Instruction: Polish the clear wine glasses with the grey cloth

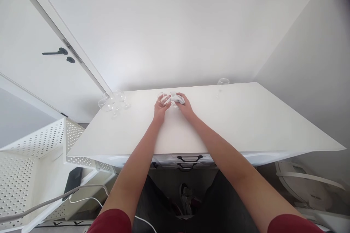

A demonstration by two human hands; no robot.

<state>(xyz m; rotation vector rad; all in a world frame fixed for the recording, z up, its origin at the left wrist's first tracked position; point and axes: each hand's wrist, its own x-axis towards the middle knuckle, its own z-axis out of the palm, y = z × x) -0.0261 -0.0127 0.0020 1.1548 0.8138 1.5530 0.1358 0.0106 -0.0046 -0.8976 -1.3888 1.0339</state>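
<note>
My left hand (162, 110) is closed around the bowl of a clear wine glass (161, 98), which lies tilted with its stem toward the right. Close beside it, my right hand (186, 106) grips a white cloth (178, 98) against the stem end of that glass. The cloth and fingers partly hide the stem and foot. Both hands are over the white dresser top (175, 134), toward its back edge.
Several clear stemmed glasses (113, 103) stand grouped at the dresser's left back. Another stemmed glass (223, 82) stands alone at the right back. Behind is a white wall (175, 36). Black-handled drawers (189, 159) are below the front edge. A perforated white shelf (46, 138) stands at left.
</note>
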